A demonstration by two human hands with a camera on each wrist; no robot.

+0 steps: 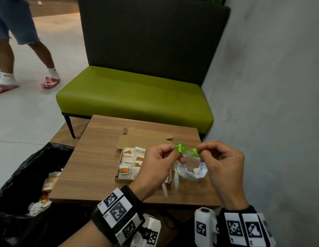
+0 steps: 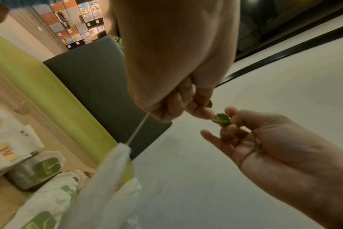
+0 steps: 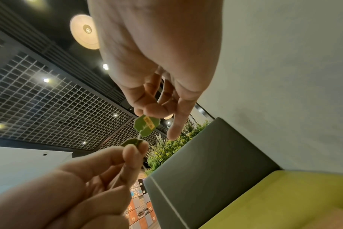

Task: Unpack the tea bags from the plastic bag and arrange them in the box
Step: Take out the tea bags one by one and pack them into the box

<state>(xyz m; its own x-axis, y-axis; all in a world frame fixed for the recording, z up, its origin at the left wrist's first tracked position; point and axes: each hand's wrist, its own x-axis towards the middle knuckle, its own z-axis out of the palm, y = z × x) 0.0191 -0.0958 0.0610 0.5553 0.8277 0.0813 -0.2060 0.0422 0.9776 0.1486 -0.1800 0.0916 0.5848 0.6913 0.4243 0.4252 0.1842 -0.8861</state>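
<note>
Wristbands (image 1: 119,213) with black-and-white square codes sit nearest, one on each wrist. Above the wooden bench (image 1: 94,157), the left hand (image 1: 155,168) pinches one green tag (image 1: 180,147) and the right hand (image 1: 221,163) pinches another (image 1: 194,152); yellow print on both is too small to read. White tea bags (image 1: 170,184) dangle blurred on strings below. An open cardboard box (image 1: 125,165) holds rows of tea bags with orange tags, and the clear plastic bag (image 1: 192,168) lies just right of it. Left of the bench, a black rubbish bag (image 1: 17,175) holds wrappers. Beyond stand a green-seated sofa (image 1: 135,97), a grey wall (image 1: 271,86), and someone in pink clogs (image 1: 49,82). Numbered lockers reading 15, 17, 20 show in the right wrist view.
</note>
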